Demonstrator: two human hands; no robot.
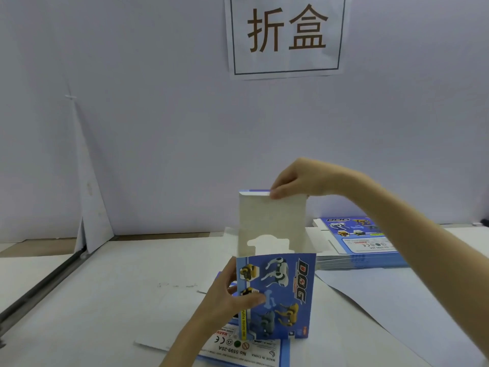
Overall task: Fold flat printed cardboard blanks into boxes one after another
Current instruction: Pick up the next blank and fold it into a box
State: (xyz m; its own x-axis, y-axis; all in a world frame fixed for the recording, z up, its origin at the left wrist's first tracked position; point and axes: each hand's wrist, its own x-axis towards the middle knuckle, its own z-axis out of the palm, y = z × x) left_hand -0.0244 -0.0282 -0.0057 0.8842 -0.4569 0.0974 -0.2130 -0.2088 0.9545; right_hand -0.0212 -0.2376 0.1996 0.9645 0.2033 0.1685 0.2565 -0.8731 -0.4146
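Observation:
A blue printed cardboard box (280,295) with robot dog pictures stands upright at the lower middle of the table. Its grey-white inner panel (272,221) rises above the blue face and has a cut-out window. My left hand (225,295) grips the box's left side, thumb across the printed front. My right hand (299,180) pinches the top edge of the raised panel. Under the box lies a flat printed blank (238,350), label side up.
A stack of flat printed blanks (357,242) lies at the right rear of the table. A white partition wall with a paper sign (287,35) stands behind. A dark metal rail (39,287) runs along the table's left side.

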